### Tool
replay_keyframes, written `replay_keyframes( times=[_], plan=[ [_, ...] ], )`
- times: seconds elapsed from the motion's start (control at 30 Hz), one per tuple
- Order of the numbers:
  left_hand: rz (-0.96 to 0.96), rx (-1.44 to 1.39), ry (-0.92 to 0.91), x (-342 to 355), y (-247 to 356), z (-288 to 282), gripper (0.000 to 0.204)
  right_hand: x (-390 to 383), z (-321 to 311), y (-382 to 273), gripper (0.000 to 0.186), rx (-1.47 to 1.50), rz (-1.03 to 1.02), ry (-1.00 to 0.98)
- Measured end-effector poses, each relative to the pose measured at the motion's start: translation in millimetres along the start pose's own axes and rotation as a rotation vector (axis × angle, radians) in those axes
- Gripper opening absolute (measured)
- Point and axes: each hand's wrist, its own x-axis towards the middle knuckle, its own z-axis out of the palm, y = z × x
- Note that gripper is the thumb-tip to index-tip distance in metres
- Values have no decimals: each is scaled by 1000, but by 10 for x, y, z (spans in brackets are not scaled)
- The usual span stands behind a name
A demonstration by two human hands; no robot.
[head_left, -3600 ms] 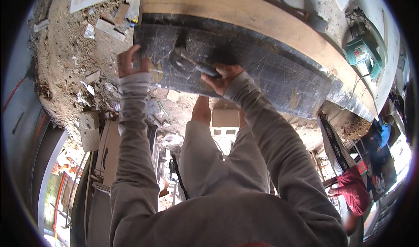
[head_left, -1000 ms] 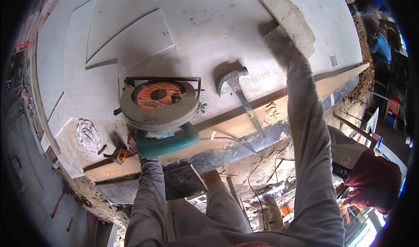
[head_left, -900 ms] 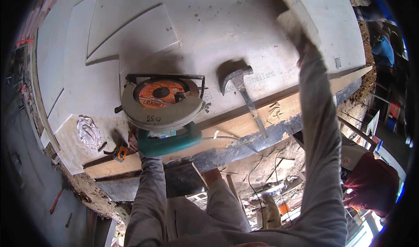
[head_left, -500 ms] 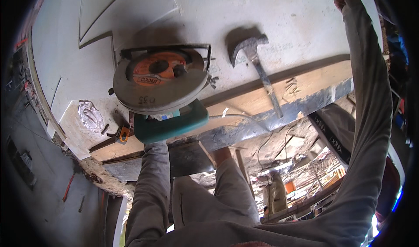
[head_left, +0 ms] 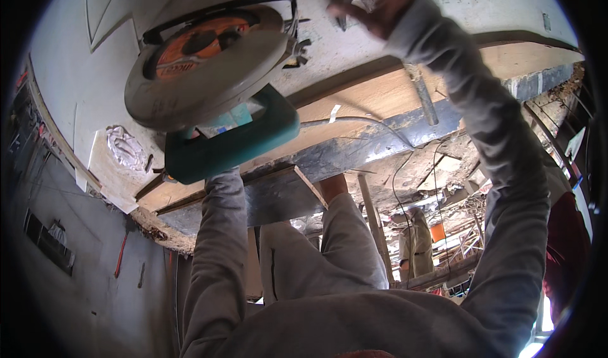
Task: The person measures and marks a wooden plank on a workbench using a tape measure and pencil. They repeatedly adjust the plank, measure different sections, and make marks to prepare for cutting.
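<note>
A circular saw [head_left: 209, 95] with a grey guard, an orange disc and a green handle is tilted up at the left of the board. My left hand [head_left: 221, 172], mostly hidden behind that handle, is closed on the saw from below. My right hand [head_left: 373, 6] is at the top centre, above the pale board, blurred with fingers curled. A small dark tip sticks out below its fingers, too smeared to name. Under my right forearm lies a hammer [head_left: 421, 95]; only its handle shows, its head hidden by my hand and sleeve.
The pale board [head_left: 323, 48] rests over a wooden plank [head_left: 361, 98] with a dark side. A crumpled wrapper [head_left: 125, 148] lies at the left. A cable [head_left: 354, 118] trails from the saw over the edge. Beyond the edge are rubble and an orange container [head_left: 437, 232].
My right hand has come in from the far upper right to the top centre, over the hammer's head. The saw appears higher, larger and more tilted, and the whole view has shifted.
</note>
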Motion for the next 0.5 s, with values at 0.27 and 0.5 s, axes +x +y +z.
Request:
replay_keyframes(
  times=[0.27, 0.5],
  plan=[
    [23, -38, 10, 53, 152, 120, 43, -100, 572, -226, 10, -287, 115, -18],
    [37, -34, 40, 51, 159, 75, 43, -142, 165, -531, 8, -572, -12, 11]
  ],
)
